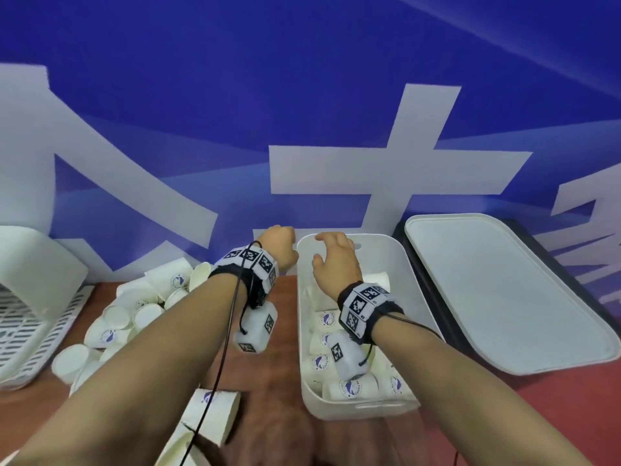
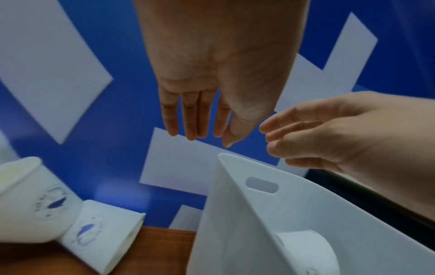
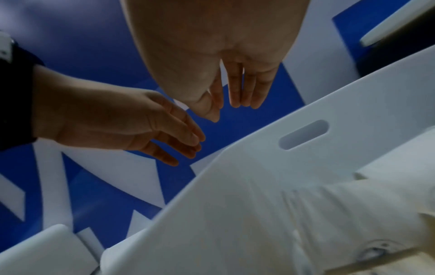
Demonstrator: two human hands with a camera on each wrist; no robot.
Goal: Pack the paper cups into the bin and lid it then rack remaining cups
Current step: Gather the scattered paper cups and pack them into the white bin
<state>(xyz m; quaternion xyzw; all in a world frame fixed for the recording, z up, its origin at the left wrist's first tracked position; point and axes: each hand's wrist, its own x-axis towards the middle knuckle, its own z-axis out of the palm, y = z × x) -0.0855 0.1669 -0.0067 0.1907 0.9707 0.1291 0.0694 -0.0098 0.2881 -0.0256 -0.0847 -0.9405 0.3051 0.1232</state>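
Paper cups lying packed in the open bin, directly beneath the right hand. Hovering over its far rim, fingers relaxed, empty. Left hand just beside, fingers straight, empty. Lid off, rightward.

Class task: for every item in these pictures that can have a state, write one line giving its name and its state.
bin: open, unlidded, part filled with paper cups lying on their sides.
lid: off, lying flat to the right of the bin.
loose cups: heaped on the table left of the bin, unpacked.
rack: at far left; no cups visible on it.
left hand: empty, fingers straight.
right hand: empty, relaxed, above the bin's far end.
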